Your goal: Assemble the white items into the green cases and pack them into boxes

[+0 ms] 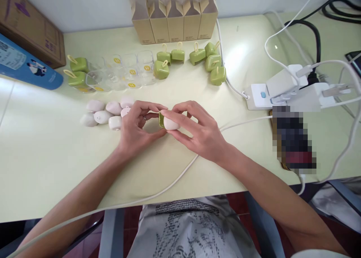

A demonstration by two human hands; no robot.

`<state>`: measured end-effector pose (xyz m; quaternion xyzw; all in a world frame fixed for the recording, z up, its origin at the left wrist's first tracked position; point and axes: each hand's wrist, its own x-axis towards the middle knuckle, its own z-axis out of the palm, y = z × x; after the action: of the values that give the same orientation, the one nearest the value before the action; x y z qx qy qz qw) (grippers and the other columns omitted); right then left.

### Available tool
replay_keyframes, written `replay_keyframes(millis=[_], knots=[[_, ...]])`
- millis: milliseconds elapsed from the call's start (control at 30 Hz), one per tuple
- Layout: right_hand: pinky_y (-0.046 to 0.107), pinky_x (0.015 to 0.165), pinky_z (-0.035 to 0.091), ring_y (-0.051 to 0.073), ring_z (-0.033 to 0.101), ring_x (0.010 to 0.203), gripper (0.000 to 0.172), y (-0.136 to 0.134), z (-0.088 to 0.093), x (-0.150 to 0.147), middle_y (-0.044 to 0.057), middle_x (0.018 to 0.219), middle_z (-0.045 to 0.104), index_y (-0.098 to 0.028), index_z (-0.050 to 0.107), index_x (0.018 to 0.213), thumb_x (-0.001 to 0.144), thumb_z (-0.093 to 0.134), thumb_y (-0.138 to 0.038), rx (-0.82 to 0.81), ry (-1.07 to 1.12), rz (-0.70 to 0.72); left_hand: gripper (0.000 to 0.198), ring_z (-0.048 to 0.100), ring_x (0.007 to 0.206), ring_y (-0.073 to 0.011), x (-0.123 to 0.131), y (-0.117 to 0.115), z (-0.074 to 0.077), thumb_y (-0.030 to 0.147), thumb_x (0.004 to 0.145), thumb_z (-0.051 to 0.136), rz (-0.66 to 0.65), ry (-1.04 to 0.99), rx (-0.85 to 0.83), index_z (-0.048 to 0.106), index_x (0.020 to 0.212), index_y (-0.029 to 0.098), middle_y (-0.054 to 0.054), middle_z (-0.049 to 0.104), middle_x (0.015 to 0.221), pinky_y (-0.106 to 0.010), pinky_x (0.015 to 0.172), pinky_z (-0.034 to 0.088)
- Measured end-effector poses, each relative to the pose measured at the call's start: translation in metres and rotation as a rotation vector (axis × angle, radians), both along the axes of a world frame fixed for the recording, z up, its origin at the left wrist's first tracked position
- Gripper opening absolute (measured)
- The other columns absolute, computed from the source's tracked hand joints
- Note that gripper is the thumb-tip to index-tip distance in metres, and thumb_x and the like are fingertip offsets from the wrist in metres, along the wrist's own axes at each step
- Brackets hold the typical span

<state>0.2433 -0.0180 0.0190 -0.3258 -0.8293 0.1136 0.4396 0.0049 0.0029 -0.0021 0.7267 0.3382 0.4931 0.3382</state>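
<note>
- The left hand (135, 124) and right hand (197, 132) are meeting at the middle of the desk (45, 168), fingertips together.
- Both hands are clamping on one small item: a white piece (170, 123) is sitting against a green piece (161, 119), held just above the desk surface.
- The right hand is pinching the white piece; the left hand is gripping the green piece from the other side.
- A cluster of white pieces (105, 113) is lying just beside the left hand.
- Green cubes (207, 59) with loops are standing further back, near clear cups (126, 72).
- A row of cartons (175, 21) is standing at the wall.
- A white cable (175, 181) is running under the right wrist toward a power strip (284, 91).
</note>
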Motion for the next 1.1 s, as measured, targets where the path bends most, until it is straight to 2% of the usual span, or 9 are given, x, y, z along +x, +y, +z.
replay_keyframes(millis=[200, 400, 567, 633, 700, 800, 900, 1000, 1100], knots=[[0.052, 0.101, 0.069, 0.029, 0.074, 0.117, 0.033, -0.002, -0.003, -0.004, 0.011, 0.130, 0.075, -0.033, 0.073, 0.141, 0.111, 0.070, -0.020, -0.035, 0.033, -0.046, 0.055, 0.084, 0.122, -0.0303, 0.006, -0.004, 0.004, 0.051, 0.083, 0.104, 0.040, -0.006, -0.006, 0.070, 0.122, 0.034, -0.007, 0.084, 0.125, -0.050, 0.097, 0.074], [0.050, 0.098, 0.069, 0.028, 0.074, 0.113, 0.029, -0.001, -0.006, -0.005, 0.010, 0.124, 0.078, -0.031, 0.076, 0.139, 0.111, 0.073, -0.023, 0.009, 0.115, -0.072, 0.052, 0.083, 0.112, -0.0252, 0.009, -0.007, 0.006, 0.046, 0.086, 0.103, 0.068, 0.053, 0.099, 0.076, 0.127, 0.029, -0.009, 0.085, 0.128, -0.043, 0.091, 0.071], [0.051, 0.101, 0.068, 0.029, 0.074, 0.111, 0.027, -0.001, -0.005, -0.004, 0.010, 0.119, 0.079, -0.031, 0.080, 0.136, 0.112, 0.075, -0.040, -0.101, 0.155, -0.096, 0.050, 0.081, 0.110, -0.0267, 0.009, -0.010, 0.009, 0.045, 0.089, 0.100, 0.057, 0.103, 0.108, 0.081, 0.134, 0.035, -0.007, 0.085, 0.133, -0.046, 0.085, 0.072], [0.048, 0.099, 0.069, 0.027, 0.074, 0.107, 0.027, -0.002, -0.002, -0.005, 0.009, 0.114, 0.081, -0.029, 0.081, 0.131, 0.110, 0.076, -0.047, -0.155, 0.199, -0.112, 0.049, 0.081, 0.113, -0.0283, 0.009, -0.011, 0.010, 0.045, 0.089, 0.100, 0.060, 0.100, 0.115, 0.082, 0.134, 0.037, -0.006, 0.086, 0.130, -0.049, 0.087, 0.073], [0.042, 0.091, 0.069, 0.024, 0.074, 0.097, 0.029, -0.004, 0.001, -0.007, 0.007, 0.109, 0.083, -0.028, 0.082, 0.124, 0.109, 0.078, -0.052, -0.212, 0.263, -0.138, 0.049, 0.080, 0.119, -0.0301, 0.009, -0.011, 0.012, 0.045, 0.090, 0.099, 0.058, 0.095, 0.112, 0.083, 0.135, 0.038, -0.005, 0.085, 0.129, -0.052, 0.096, 0.073], [0.036, 0.078, 0.067, 0.019, 0.070, 0.083, 0.036, -0.005, 0.003, -0.007, 0.004, 0.108, 0.083, -0.027, 0.083, 0.121, 0.106, 0.079, -0.060, -0.332, 0.363, -0.156, 0.046, 0.078, 0.126, -0.0305, 0.008, -0.009, 0.014, 0.048, 0.092, 0.097, 0.051, 0.113, 0.084, 0.084, 0.135, 0.038, -0.007, 0.080, 0.138, -0.054, 0.110, 0.070], [0.036, 0.082, 0.069, 0.017, 0.071, 0.083, 0.042, -0.002, 0.002, -0.004, 0.004, 0.109, 0.082, -0.027, 0.084, 0.127, 0.105, 0.079, -0.063, -0.437, 0.394, -0.081, 0.044, 0.076, 0.125, -0.0285, 0.005, -0.005, 0.015, 0.053, 0.093, 0.095, 0.068, 0.110, 0.030, 0.085, 0.132, 0.037, -0.009, 0.075, 0.136, -0.048, 0.109, 0.070], [0.036, 0.088, 0.071, 0.019, 0.073, 0.097, 0.045, 0.003, 0.000, 0.000, 0.006, 0.121, 0.080, -0.030, 0.081, 0.143, 0.109, 0.076, -0.059, -0.451, 0.351, 0.033, 0.046, 0.076, 0.124, -0.0274, 0.002, -0.003, 0.013, 0.055, 0.091, 0.097, 0.060, 0.041, -0.055, 0.084, 0.130, 0.035, -0.009, 0.074, 0.132, -0.044, 0.100, 0.074], [0.030, 0.081, 0.070, 0.019, 0.072, 0.107, 0.051, 0.007, -0.002, 0.003, 0.007, 0.131, 0.075, -0.035, 0.073, 0.158, 0.111, 0.075, -0.054, -0.458, 0.289, 0.080, 0.047, 0.078, 0.125, -0.0280, 0.005, -0.005, 0.007, 0.054, 0.090, 0.098, 0.046, -0.022, -0.131, 0.080, 0.127, 0.032, -0.008, 0.075, 0.135, -0.043, 0.092, 0.076]])
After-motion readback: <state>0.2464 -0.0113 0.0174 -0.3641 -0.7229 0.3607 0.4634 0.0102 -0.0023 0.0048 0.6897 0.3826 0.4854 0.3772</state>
